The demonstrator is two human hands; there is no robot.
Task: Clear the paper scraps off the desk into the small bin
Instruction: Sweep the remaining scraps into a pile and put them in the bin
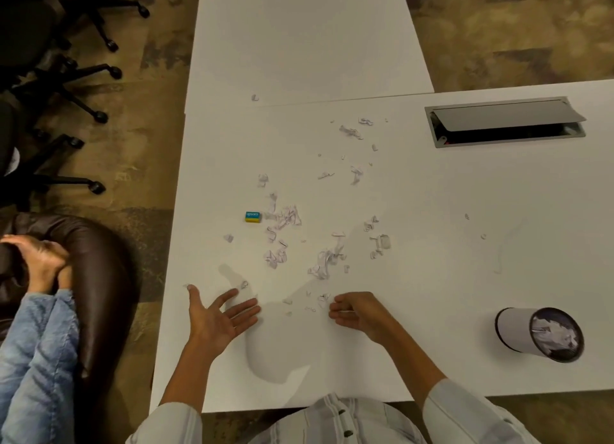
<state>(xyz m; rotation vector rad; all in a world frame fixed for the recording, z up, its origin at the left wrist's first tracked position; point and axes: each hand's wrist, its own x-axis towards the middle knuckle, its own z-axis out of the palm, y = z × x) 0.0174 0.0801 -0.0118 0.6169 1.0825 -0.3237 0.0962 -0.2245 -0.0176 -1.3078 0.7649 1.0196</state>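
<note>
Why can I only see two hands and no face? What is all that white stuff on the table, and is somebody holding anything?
The camera sits on the person's head and looks down, so you see only their own arms and hands. The left hand is open, palm up, empty, at the desk's near edge. The right hand is curled beside some small paper scraps; whether it pinches one is too small to tell. More scraps are scattered across the white desk. A little blue and yellow box lies among them. The bin, on the right, already has paper in it. Another person sits at the far left.
</note>
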